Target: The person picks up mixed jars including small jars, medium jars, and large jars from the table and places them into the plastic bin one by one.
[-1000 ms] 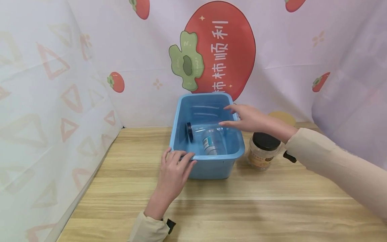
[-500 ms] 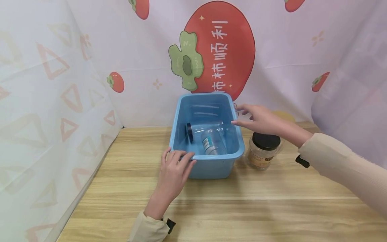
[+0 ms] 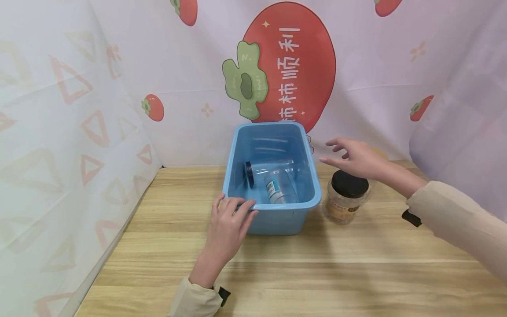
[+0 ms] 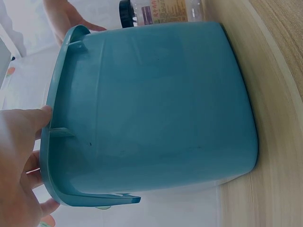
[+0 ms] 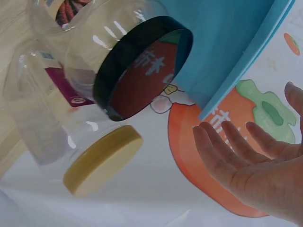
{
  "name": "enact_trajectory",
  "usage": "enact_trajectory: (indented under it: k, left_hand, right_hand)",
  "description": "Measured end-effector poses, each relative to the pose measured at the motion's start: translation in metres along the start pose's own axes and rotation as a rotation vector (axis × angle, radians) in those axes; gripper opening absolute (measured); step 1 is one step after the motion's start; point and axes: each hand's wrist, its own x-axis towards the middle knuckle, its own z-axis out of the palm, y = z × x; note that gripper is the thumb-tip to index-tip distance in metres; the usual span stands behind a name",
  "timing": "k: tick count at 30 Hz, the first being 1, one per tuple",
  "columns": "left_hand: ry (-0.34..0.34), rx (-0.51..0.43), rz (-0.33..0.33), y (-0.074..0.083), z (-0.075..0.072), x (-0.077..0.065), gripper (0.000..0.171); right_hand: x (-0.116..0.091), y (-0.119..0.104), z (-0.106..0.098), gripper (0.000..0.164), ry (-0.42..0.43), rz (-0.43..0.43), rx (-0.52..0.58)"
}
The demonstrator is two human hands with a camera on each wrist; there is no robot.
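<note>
A blue plastic bin (image 3: 273, 220) stands on the table by the back curtain. My left hand (image 3: 225, 224) holds its near left rim, thumb on the outside and fingers over the edge. Inside lie a clear jar (image 3: 277, 166) with a dark lid and a second clear container (image 3: 280, 187) with a teal label. My right hand (image 3: 354, 159) is in the air right of the bin, fingers spread and holding nothing. Below it stands a clear jar (image 3: 341, 207) with a black lid. Behind that, a clear jar with a yellow lid (image 5: 104, 161) shows in the right wrist view, mostly hidden from the head view.
A white curtain with printed persimmons (image 3: 293, 66) closes off the back, and another curtain (image 3: 47, 154) runs along the left. The wooden table (image 3: 317, 281) stretches in front of the bin.
My right hand has drawn back to the right, from over the bin's inside to beyond its right rim. The left hand, bin and jars have stayed put.
</note>
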Motion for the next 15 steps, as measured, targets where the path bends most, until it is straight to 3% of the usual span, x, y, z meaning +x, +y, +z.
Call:
enact_trajectory:
  k: [15]
  left_hand:
    - [-0.005,-0.001,-0.009,0.001,0.000,0.000,0.025]
  right_hand:
    - [-0.010,0.032,-0.003,0.061,0.060,0.037,0.037]
